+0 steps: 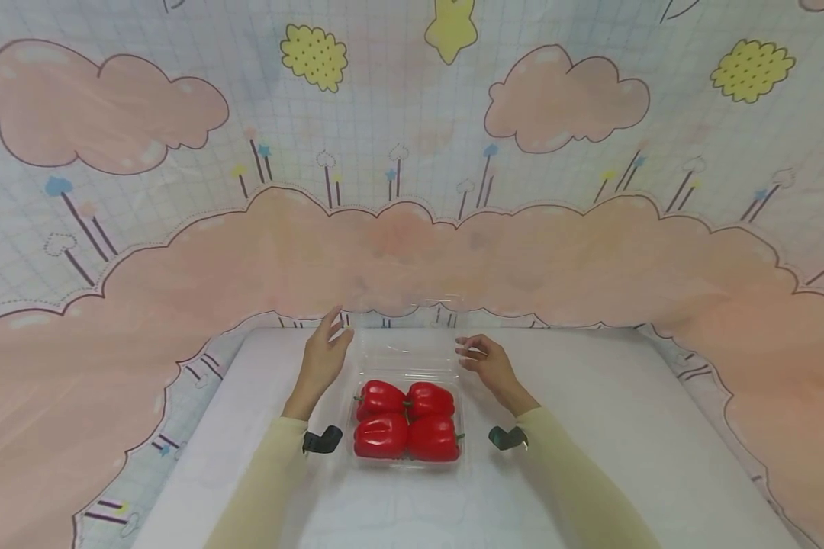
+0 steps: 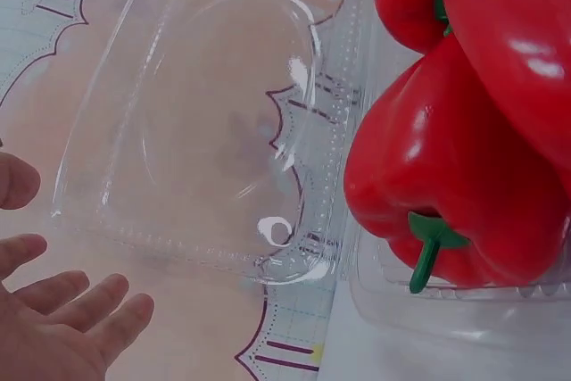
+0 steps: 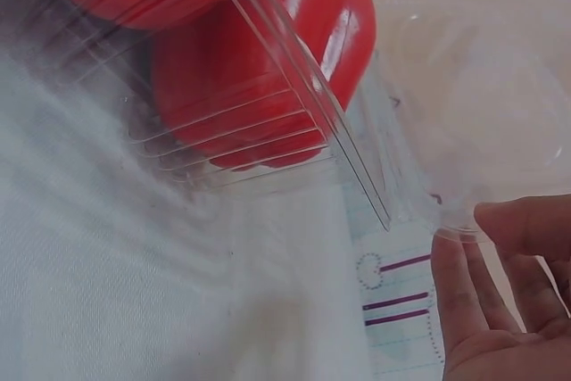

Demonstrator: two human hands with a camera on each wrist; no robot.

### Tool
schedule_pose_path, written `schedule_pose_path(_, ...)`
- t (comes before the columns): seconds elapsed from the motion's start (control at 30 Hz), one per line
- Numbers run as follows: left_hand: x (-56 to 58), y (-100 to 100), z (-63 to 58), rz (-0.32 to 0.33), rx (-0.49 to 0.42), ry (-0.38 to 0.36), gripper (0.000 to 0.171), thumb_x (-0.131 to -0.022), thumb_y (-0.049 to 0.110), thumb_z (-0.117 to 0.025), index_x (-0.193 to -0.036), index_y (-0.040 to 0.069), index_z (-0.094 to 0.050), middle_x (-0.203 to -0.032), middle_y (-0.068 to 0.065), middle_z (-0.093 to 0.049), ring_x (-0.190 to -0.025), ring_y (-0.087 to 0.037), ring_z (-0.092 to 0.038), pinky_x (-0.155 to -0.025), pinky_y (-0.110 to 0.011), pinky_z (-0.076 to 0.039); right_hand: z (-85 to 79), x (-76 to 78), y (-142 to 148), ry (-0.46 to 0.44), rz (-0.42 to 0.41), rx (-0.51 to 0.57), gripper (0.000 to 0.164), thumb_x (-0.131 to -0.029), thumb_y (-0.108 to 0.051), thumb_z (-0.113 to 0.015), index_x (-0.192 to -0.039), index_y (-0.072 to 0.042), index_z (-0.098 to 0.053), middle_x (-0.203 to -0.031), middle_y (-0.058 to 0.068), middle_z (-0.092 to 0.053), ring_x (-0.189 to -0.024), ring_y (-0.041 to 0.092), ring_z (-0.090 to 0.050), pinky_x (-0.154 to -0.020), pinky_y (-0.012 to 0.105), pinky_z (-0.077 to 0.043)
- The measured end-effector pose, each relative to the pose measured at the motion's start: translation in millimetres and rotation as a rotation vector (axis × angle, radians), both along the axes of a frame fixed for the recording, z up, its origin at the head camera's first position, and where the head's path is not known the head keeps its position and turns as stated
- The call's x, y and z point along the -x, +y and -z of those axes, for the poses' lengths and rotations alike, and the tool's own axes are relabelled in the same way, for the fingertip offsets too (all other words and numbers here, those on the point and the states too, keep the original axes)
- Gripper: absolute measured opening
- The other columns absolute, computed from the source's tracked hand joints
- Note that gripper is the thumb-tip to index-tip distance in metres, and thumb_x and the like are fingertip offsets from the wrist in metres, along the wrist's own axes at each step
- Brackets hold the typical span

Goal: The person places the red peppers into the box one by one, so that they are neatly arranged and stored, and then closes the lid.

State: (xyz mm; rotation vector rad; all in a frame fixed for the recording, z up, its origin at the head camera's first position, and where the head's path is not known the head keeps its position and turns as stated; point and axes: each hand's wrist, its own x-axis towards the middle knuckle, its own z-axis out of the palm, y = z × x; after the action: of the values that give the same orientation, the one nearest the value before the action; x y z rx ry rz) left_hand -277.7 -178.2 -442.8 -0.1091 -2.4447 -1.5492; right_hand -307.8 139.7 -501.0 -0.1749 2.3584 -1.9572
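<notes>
Several red bell peppers (image 1: 381, 438) with green stems sit in a clear plastic clamshell container (image 1: 407, 466). Its transparent lid (image 1: 408, 352) stands raised at the far side, hinged along the back rim. My left hand (image 1: 324, 360) is held left of the lid with fingers spread; the left wrist view shows that hand (image 2: 62, 323) apart from the lid, holding nothing. On the other side, my right hand (image 1: 489, 364) is at the lid's right edge. In the right wrist view, its thumb and forefinger pinch the lid's rim (image 3: 459, 233).
The container rests on a white table (image 1: 590, 427). Behind it hangs a cloth backdrop (image 1: 398, 252) with pink clouds and yellow shapes, reaching down to the table's back edge and along both sides. A dark wrist camera (image 1: 323, 440) is strapped at the left wrist, another (image 1: 508, 438) at the right.
</notes>
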Motion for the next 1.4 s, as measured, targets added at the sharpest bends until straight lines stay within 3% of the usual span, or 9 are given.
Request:
schedule_pose_path(0.2,-2.0,4.1,-1.5,0.022,-0.008,-0.004,0.055,-0.102,0.025,-0.049,-0.153,0.013,-0.033,-0.157,-0.011,-0.039,-0.140,-0.032,-0.045,-0.111,-0.046,-0.044,-1.0,-3.4,-0.6,0.023,0.006,-0.005,0.023,-0.088,0.007,-0.062,-0.107,-0.002,-0.056,-0.139,0.014,-0.059,-0.127,0.032,-0.059,-0.103,0.042,-0.051)
schedule_pose_path(0.4,-2.6,3.6,-0.3,0.021,-0.010,0.033,0.052,-0.101,0.021,-0.050,-0.150,0.009,-0.038,-0.151,-0.013,-0.046,-0.136,-0.032,-0.050,-0.110,-0.046,-0.046,1.3,-4.6,0.3,0.038,0.010,-0.024,0.021,-0.088,0.007,-0.062,-0.106,-0.001,-0.056,-0.139,0.014,-0.059,-0.126,0.032,-0.059,-0.104,0.043,-0.051)
schedule_pose_path(0.8,-4.9,-1.2,1.9,0.000,-0.007,0.032,0.049,-0.100,0.019,-0.052,-0.147,0.008,-0.043,-0.141,-0.015,-0.054,-0.131,-0.032,-0.054,-0.108,-0.046,-0.048,0.3,-6.1,0.7,0.030,0.047,-0.068,0.020,-0.087,0.005,-0.064,-0.104,-0.004,-0.059,-0.133,0.014,-0.064,-0.123,0.032,-0.062,-0.103,0.044,-0.052)
schedule_pose_path(1.07,-9.1,-4.9,2.9,0.000,0.009,0.036,0.043,-0.100,0.019,-0.052,-0.142,0.009,-0.051,-0.130,-0.014,-0.058,-0.125,-0.030,-0.055,-0.108,-0.045,-0.049,-1.5,-11.9,2.6,-0.002,0.042,-0.119,0.028,-0.087,0.001,-0.066,-0.114,-0.007,-0.061,-0.129,0.014,-0.065,-0.123,0.033,-0.061,-0.102,0.043,-0.053)
schedule_pose_path(1.4,-20.4,-12.6,1.0,0.022,0.002,0.030,0.037,-0.101,0.025,-0.052,-0.135,0.010,-0.056,-0.137,-0.011,-0.059,-0.126,-0.030,-0.058,-0.107,-0.049,-0.048,-10.4,-32.7,9.5,0.009,0.017,-0.202,0.038,-0.091,-0.009,-0.067,-0.127,-0.010,-0.055,-0.135,0.014,-0.059,-0.130,0.034,-0.054,-0.104,0.046,-0.051)
